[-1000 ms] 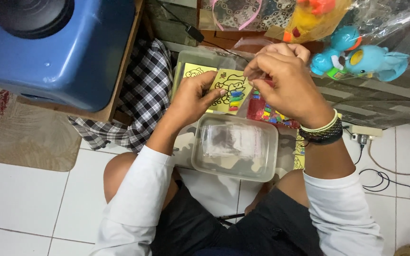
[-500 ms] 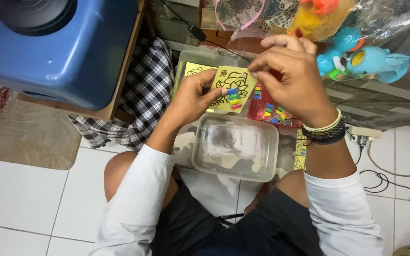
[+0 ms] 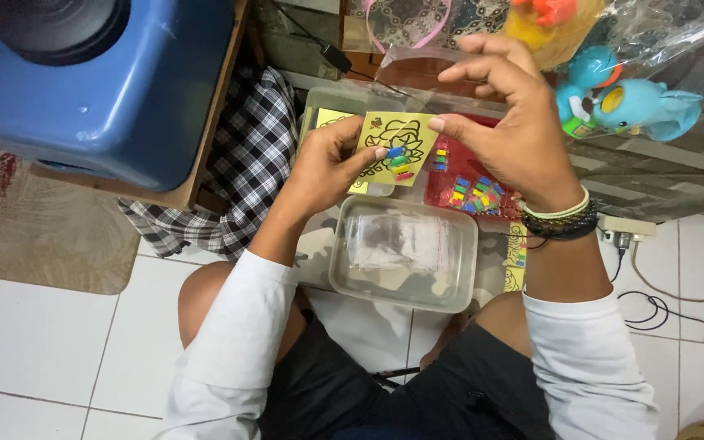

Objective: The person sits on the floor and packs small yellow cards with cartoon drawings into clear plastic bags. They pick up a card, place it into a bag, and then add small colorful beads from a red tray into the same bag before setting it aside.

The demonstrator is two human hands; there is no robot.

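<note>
Both hands meet above the lap of a person seated on the white tiled floor (image 3: 34, 358). Left hand (image 3: 327, 167) is closed on the lower left edge of a small yellow card (image 3: 397, 147) printed with a black line drawing, thumb on the card face, where a few small coloured pieces sit in a short column. Right hand (image 3: 511, 122) is raised just beside the card's right edge, thumb and forefinger pinched together; whether anything lies between them cannot be told. Its wrist carries a stack of beaded and corded bracelets (image 3: 562, 220).

Nearest the body, between the knees, lies a clear plastic container (image 3: 405, 253) holding a small transparent bag. Just beyond it, under the right hand, stands a red tray (image 3: 474, 191) with many small multicoloured pieces. A second yellow card (image 3: 332, 118) lies in a clear box behind the left hand, and more yellow sheets (image 3: 517, 261) show at the right of the clear container.

Left of the hands, a black-and-white checked cloth (image 3: 246, 163) drapes to the floor beside a wooden edge carrying a large blue plastic tub (image 3: 99, 90). Farthest, at upper right, a blue toy animal (image 3: 637, 106) and a yellow toy (image 3: 547, 24) sit in clear plastic wrapping. Cables (image 3: 678, 301) run across the tiles at right.
</note>
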